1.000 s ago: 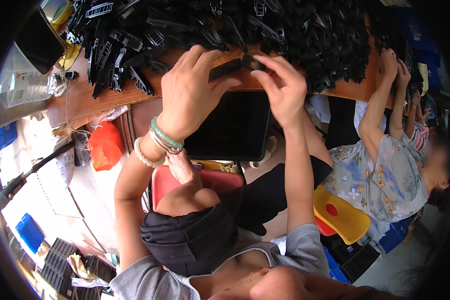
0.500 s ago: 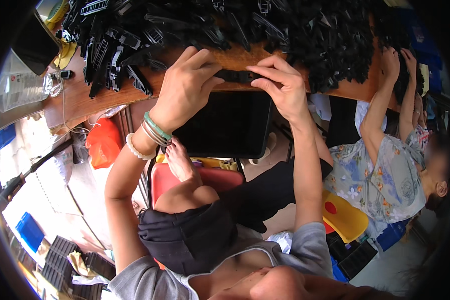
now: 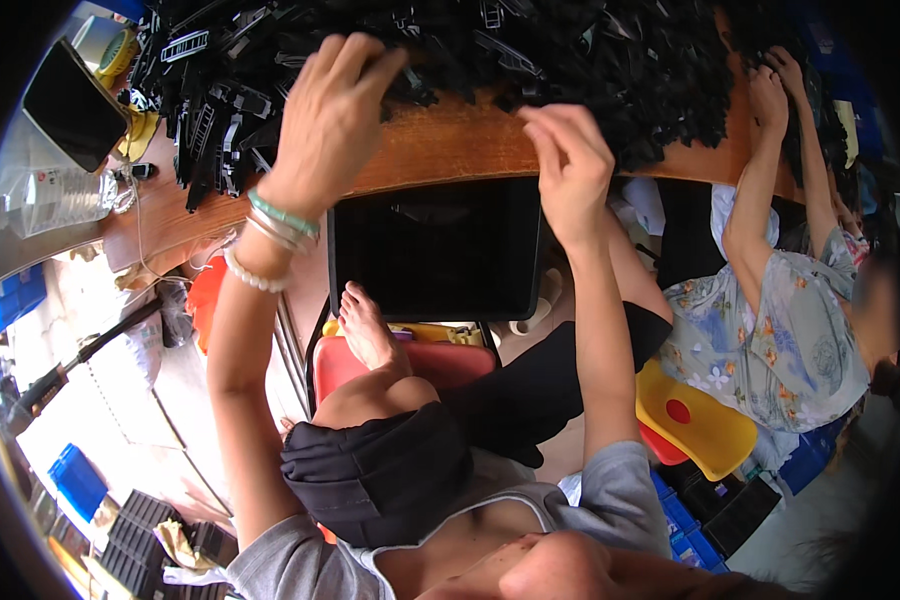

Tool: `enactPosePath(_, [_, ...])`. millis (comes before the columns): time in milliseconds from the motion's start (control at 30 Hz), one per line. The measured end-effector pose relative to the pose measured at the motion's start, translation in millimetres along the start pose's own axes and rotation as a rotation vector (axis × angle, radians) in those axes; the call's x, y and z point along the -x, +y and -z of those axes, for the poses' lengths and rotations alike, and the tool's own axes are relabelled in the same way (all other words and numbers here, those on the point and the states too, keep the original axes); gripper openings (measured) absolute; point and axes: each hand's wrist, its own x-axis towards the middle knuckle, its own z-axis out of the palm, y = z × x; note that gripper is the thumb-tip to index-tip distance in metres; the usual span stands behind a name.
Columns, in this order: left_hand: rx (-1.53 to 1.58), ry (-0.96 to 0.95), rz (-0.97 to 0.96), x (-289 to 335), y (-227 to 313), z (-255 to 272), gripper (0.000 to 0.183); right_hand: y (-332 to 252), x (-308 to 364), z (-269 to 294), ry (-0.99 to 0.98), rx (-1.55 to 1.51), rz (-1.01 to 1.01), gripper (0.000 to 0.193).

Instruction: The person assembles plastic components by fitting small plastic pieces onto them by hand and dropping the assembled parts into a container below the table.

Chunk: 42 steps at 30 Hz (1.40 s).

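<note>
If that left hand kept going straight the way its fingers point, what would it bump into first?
Most likely the pile of black plastic parts on the table, just beyond the left hand; the hand may already be above its edge, as depth is unclear.

Bare table strip [image 3: 455, 150], black parts [image 3: 620, 80] beyond

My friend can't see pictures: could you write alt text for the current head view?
A person's left hand and right hand are over a wooden table by a heap of black parts; whether either holds one is unclear. Below the near edge is a black tray, and another person's hands are at right.
</note>
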Motion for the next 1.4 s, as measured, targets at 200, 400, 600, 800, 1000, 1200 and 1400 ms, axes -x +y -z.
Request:
enactPosePath(200, [-0.212,-0.16,-0.054,-25,-15,-7,0.042,4,-12,-14,0.096,0.382,-0.074,0.024])
enactPosePath(400, [-0.108,-0.013,-0.161,-13,-3,4,0.035,-14,11,-23,0.003,0.155,-0.116,0.02])
enactPosePath(600, [0.297,-0.201,-0.068,25,42,-2,0.028,-5,8,-10,-0.053,0.195,-0.005,0.021])
enactPosePath(800, [0.438,-0.083,0.135,35,41,-10,0.027,-9,10,-9,-0.076,0.038,0.026,0.013])
enactPosePath(1000, [0.458,-0.079,0.154,33,41,-13,0.026,-31,23,0,-0.128,-0.397,-0.507,0.016])
enactPosePath(1200, [0.492,-0.074,0.155,39,37,-17,0.027,-35,24,1,-0.283,-0.426,-0.497,0.032])
enactPosePath(1400, [0.534,-0.058,0.097,38,33,-22,0.023,-25,14,5,-0.243,-0.182,-0.322,0.027])
